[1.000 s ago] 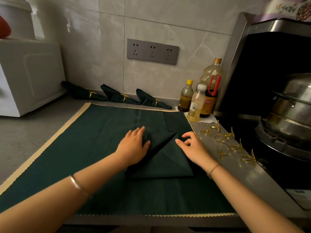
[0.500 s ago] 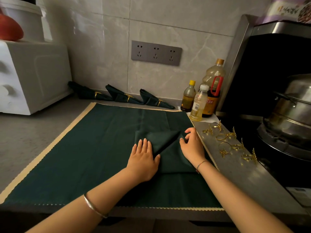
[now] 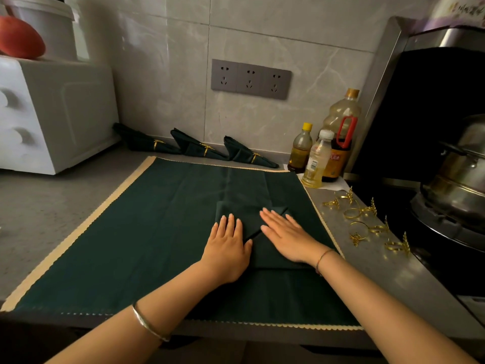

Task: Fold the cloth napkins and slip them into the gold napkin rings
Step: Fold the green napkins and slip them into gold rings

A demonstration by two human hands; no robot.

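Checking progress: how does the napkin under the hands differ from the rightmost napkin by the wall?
The napkin under the hands lies flat, ringless, pressed by the left hand and right hand. The rightmost wall napkin is gathered narrow through a gold ring, untouched. Both are dark green.

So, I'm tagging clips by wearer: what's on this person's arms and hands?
No sleeves or gloves. Behind the left hand sits a plain silver bangle; at the wrist of the right hand, a thin reddish cord bracelet.
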